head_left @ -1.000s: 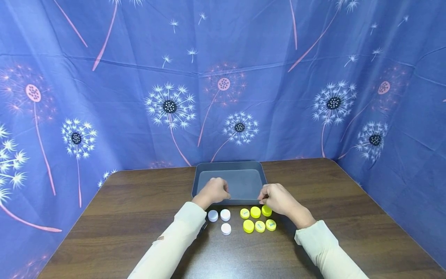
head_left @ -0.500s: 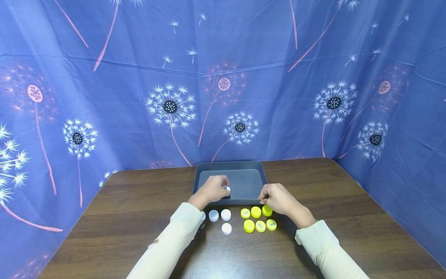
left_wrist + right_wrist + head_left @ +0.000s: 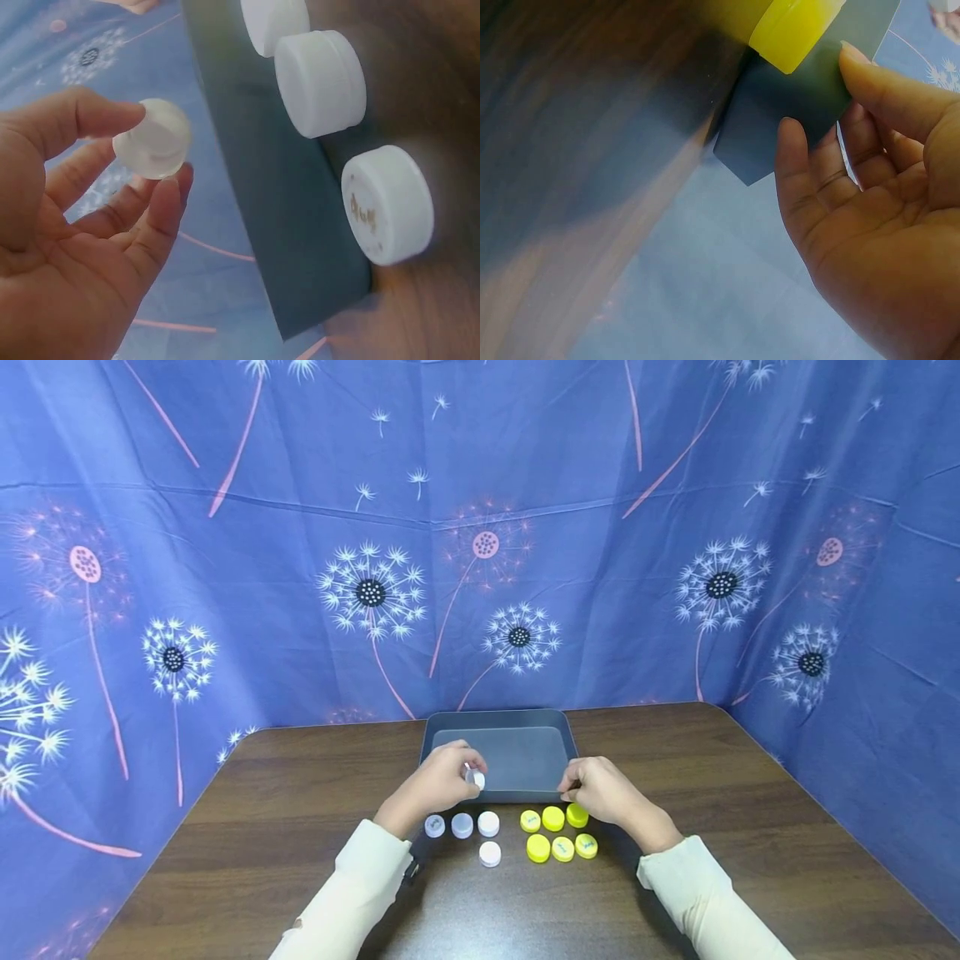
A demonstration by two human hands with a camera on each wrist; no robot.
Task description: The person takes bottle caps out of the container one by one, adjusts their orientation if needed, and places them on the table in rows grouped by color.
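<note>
My left hand [image 3: 438,781] pinches a small white bottle cap [image 3: 476,778] between thumb and fingertips, over the near left part of a dark grey tray [image 3: 498,718]. In the left wrist view the held cap [image 3: 156,139] is tilted and looks translucent. Several other white caps [image 3: 462,825] lie on the table below that hand; one cap [image 3: 390,206] bears brown marks. At the tray's near right corner my right hand [image 3: 603,792] hovers with loosely bent fingers. Nothing shows between its thumb and fingertips in the right wrist view, where a yellow cap [image 3: 795,34] is close by.
Several yellow caps [image 3: 537,847] lie in two rows on the brown wooden table [image 3: 315,802], right of the white ones. Some carry blue writing. Behind the table's far edge hangs a blue curtain [image 3: 285,610] with dandelion prints.
The left hand has shifted left and slightly toward me. The white cap it pinches has turned into view, and the leftmost white cap on the table is uncovered. The right hand stays in place.
</note>
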